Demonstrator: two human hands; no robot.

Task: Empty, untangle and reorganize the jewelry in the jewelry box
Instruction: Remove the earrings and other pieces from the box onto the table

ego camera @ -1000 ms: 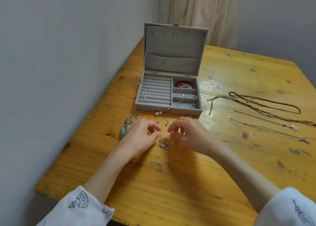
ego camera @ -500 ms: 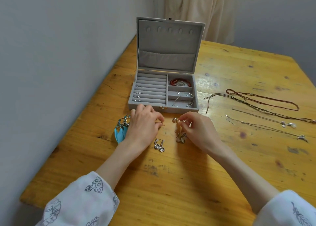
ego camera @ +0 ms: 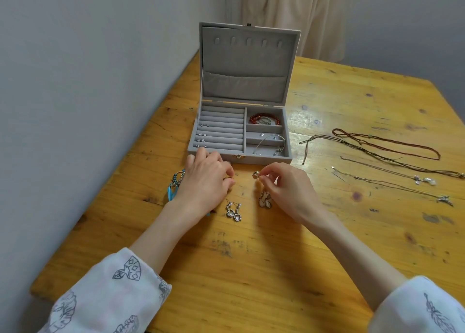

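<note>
An open grey jewelry box [ego camera: 266,159] stands on the wooden table. Small studs [ego camera: 201,140] sit in its ring rolls, a red bead bracelet [ego camera: 264,118] and a silver bangle [ego camera: 269,144] lie in its right compartments. In front of the box my right hand [ego camera: 284,189] pinches a small silver earring [ego camera: 256,174] at its fingertips. My left hand [ego camera: 206,181] rests on the table with curled fingers over a small piece that I cannot make out. Two pairs of silver drop earrings [ego camera: 233,210] [ego camera: 265,200] lie between my hands. Turquoise feather earrings [ego camera: 176,184] lie under my left wrist.
Several necklaces [ego camera: 385,151] are laid out straight on the table's right side. A grey wall runs along the table's left edge. A cream curtain [ego camera: 289,10] hangs behind the box.
My hands have drawn apart and moved up toward the box front. My right hand has lifted a small earring. The drop earrings now lie uncovered between my hands.
</note>
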